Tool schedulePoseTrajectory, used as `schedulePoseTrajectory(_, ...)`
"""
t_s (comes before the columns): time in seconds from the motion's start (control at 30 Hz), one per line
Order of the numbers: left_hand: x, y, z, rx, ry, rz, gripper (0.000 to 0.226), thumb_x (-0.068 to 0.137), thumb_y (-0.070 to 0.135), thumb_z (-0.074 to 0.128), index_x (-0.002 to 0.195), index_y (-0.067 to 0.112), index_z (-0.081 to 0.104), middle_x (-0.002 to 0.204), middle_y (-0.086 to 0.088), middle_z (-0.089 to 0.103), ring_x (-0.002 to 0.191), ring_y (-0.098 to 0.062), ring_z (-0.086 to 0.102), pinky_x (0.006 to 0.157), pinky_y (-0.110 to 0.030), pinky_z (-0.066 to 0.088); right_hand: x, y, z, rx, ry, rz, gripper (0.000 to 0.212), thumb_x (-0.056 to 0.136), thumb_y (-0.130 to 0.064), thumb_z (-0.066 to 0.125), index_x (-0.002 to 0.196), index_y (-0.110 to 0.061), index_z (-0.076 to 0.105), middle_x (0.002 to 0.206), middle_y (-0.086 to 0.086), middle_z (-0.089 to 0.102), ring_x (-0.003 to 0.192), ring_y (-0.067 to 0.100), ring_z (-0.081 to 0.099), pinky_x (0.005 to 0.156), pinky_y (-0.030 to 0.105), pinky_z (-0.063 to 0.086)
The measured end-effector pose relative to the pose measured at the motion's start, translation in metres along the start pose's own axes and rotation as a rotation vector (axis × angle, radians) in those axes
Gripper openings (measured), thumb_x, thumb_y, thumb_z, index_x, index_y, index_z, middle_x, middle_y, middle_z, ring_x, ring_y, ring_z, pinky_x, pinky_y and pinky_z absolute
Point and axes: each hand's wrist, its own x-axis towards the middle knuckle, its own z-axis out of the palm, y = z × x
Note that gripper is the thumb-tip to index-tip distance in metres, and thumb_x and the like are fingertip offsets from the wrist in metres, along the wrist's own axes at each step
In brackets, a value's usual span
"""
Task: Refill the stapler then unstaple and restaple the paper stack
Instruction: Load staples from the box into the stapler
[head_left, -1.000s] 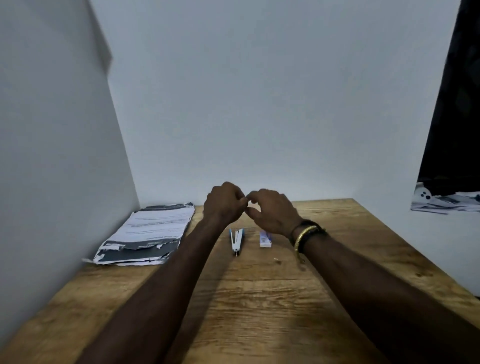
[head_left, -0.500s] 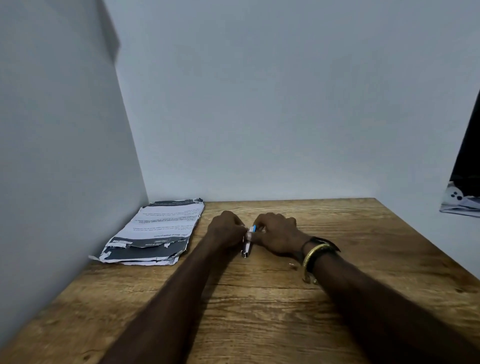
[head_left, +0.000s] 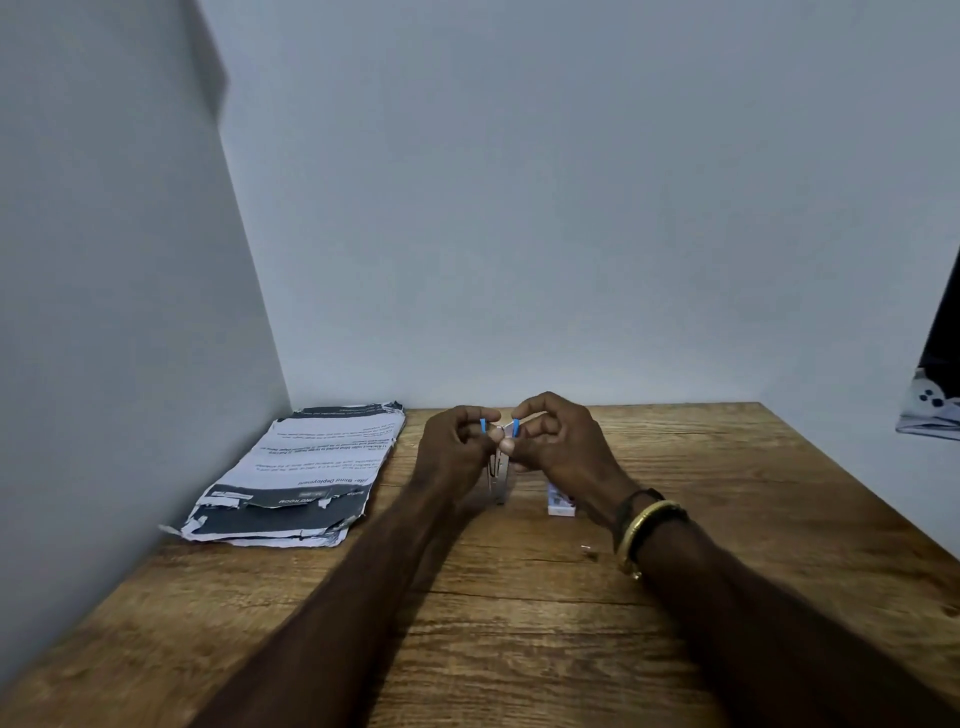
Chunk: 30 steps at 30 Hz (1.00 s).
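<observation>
A wooden table (head_left: 519, 649) fills your view, with the torn paper stack (head_left: 306, 467) lying flat at its left side, against the wall. Your left hand (head_left: 452, 452) and right hand (head_left: 561, 447) meet above the middle, fingers curled, each pinching one blue-tipped arm of the stapler (head_left: 497, 480), which is spread open in a V. A small staple box (head_left: 560, 503) lies just under your right wrist.

I see a wood-grain table (head_left: 519, 649) set in a corner of plain pale grey walls (head_left: 571, 208), with a dark gap (head_left: 946, 332) at the right edge.
</observation>
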Motion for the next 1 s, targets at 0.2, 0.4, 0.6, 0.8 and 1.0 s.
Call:
schedulePoseTrajectory(0.2, 0.001, 0.002, 0.003, -0.050, 0.062, 0.089, 0.020, 0.090, -0.008, 0.065, 0.110, -0.007, 0.067, 0.095, -0.029, 0.072, 0.084, -0.032, 0.068, 0.080, -0.048, 0.059, 0.001, -0.008, 0.005, 0.031, -0.007, -0.087, 0.028, 0.088, -0.003, 0.078, 0.112, -0.016, 0.073, 0.100, 0.019, 0.076, 0.090, 0.031, 0.077, 0.077, 0.044, 0.065)
schedulePoseTrajectory(0.4, 0.000, 0.006, 0.003, -0.113, 0.091, 0.123, 0.020, 0.092, -0.005, 0.064, 0.111, 0.001, 0.065, 0.077, -0.009, 0.067, 0.059, -0.007, 0.065, 0.052, -0.021, 0.054, -0.001, -0.014, 0.013, 0.104, 0.029, -0.086, 0.020, 0.091, 0.001, 0.073, 0.108, -0.009, 0.069, 0.105, 0.021, 0.072, 0.088, 0.026, 0.076, 0.071, 0.037, 0.064)
schedulePoseTrajectory(0.6, 0.006, 0.010, -0.015, -0.497, 0.196, 0.005, 0.022, 0.095, -0.003, 0.059, 0.116, 0.003, 0.054, 0.085, -0.014, 0.063, 0.073, -0.029, 0.060, 0.073, -0.037, 0.055, -0.001, -0.014, 0.006, 0.267, 0.107, -0.045, 0.024, 0.092, 0.004, 0.071, 0.115, 0.003, 0.065, 0.103, 0.017, 0.067, 0.091, 0.028, 0.075, 0.070, 0.033, 0.066)
schedulePoseTrajectory(0.8, 0.007, 0.003, -0.012, -0.811, 0.212, -0.239, 0.023, 0.099, 0.005, 0.058, 0.121, 0.010, 0.056, 0.086, -0.010, 0.070, 0.081, -0.024, 0.067, 0.095, -0.056, 0.053, -0.003, -0.011, 0.004, 0.342, 0.124, -0.048, 0.023, 0.089, 0.003, 0.075, 0.111, 0.000, 0.071, 0.097, 0.013, 0.070, 0.086, 0.023, 0.079, 0.078, 0.037, 0.065)
schedulePoseTrajectory(1.0, 0.008, 0.000, -0.012, -0.974, 0.188, -0.458, 0.013, 0.102, 0.000, 0.046, 0.098, 0.009, 0.054, 0.114, -0.014, 0.067, 0.114, -0.031, 0.065, 0.090, -0.055, 0.052, -0.003, -0.008, 0.006, 0.257, 0.180, -0.088, 0.020, 0.082, 0.008, 0.078, 0.098, -0.001, 0.069, 0.096, 0.014, 0.070, 0.086, 0.021, 0.073, 0.079, 0.036, 0.064)
